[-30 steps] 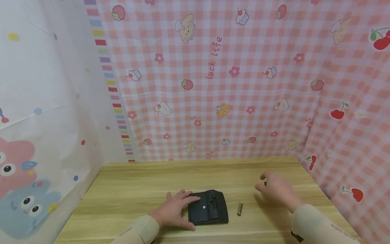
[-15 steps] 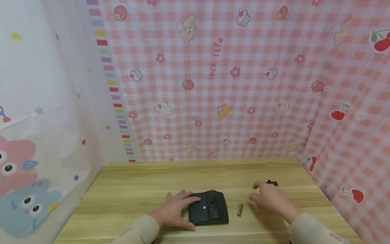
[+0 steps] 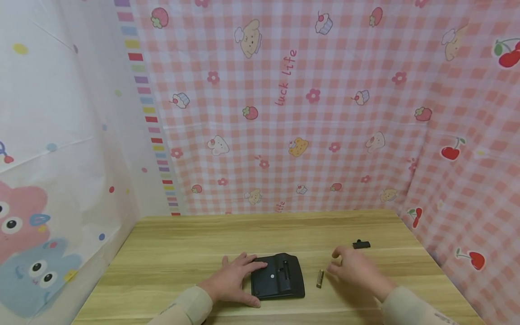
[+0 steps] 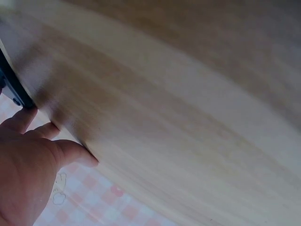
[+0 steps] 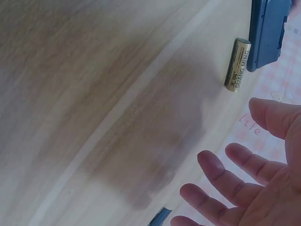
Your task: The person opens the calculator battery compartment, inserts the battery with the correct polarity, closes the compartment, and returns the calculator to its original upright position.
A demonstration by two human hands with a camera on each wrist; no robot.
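Note:
A flat black device (image 3: 271,280), like a calculator lying face down, rests on the table with an uncovered battery slot at its right part. My left hand (image 3: 233,280) lies spread over its left end, index finger on its back and thumb by the near edge. To the right of the device lies a gold and black battery (image 3: 320,279), seen close up in the right wrist view (image 5: 238,65). Just right of the battery hovers my right hand (image 3: 353,268), fingers apart and holding nothing. Beyond that hand lies a small black battery cover (image 3: 361,244).
All of this is on a wood-grain table (image 3: 195,239). A pink checked cloth (image 3: 292,176) hangs behind its far edge, and a white patterned cloth (image 3: 81,180) hangs on the left.
My right hand has moved left and nearer, away from the black cover, which now shows fully, and toward the battery. My left hand and the device have stayed in place.

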